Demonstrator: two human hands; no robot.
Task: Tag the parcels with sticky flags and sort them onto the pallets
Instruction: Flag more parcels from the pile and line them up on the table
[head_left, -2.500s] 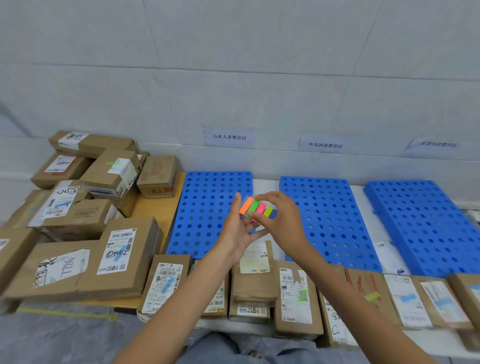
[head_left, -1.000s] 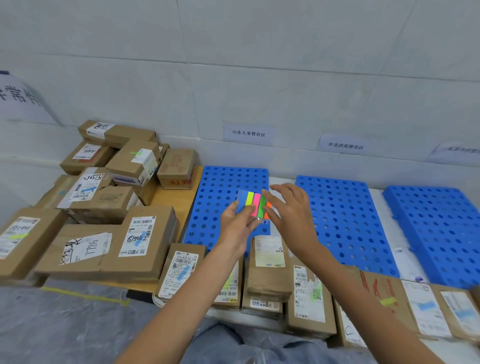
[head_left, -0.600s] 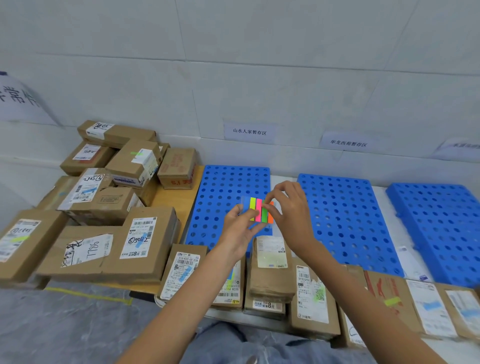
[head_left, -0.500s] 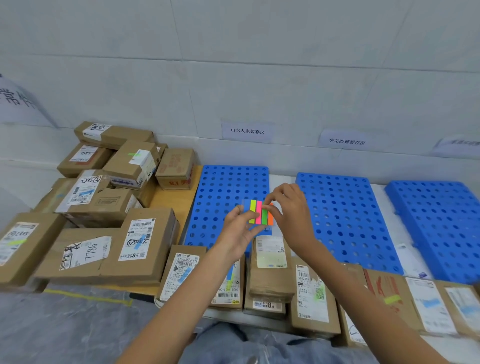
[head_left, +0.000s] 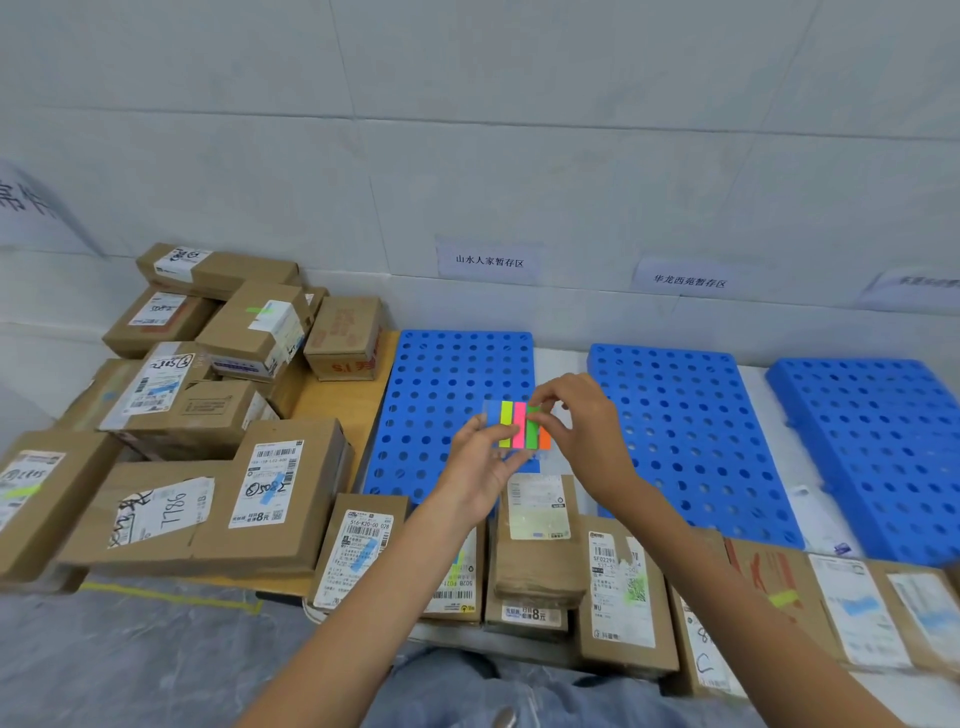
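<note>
Right hand (head_left: 576, 431), open earlier, is now pinching the thin green sticky flag (head_left: 531, 437); left hand (head_left: 475, 467) is gripping the multicoloured flag pad (head_left: 507, 422). Peel is likely starting.

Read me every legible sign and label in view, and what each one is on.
"山水人家暂存区": left wall sign, behind the left pallet.
"华龙西苑暂存区": middle wall sign.
"7786": handwritten on the left-pile parcel.
"516-K20-00 028": label on the front-row parcel.
Right wall sign and the remaining parcel labels: too blurred to read.

Three pallets (head_left: 441, 374) line the wall (head_left: 467, 156), stacked parcels (head_left: 291, 493) to their left, a parcel row (head_left: 618, 587) before them
</note>
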